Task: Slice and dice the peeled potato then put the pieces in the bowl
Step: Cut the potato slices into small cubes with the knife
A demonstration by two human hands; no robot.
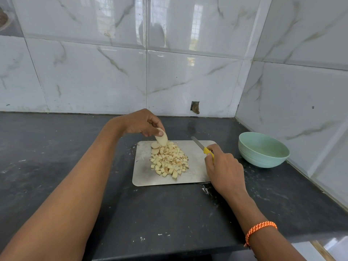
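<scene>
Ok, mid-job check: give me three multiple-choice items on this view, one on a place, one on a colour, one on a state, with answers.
1. Where is the bowl?
A. right of the cutting board
B. left of it
C. on it

2. What colour is the knife handle?
A. red
B. yellow
C. black

3. What is the left hand doing?
A. resting flat on the counter
B. pinching a potato slice
C. holding the bowl

Answers: A, the bowl stands on the counter right of the board; B, yellow shows above the right hand; B, its fingers lift a slice above the diced potato.
</scene>
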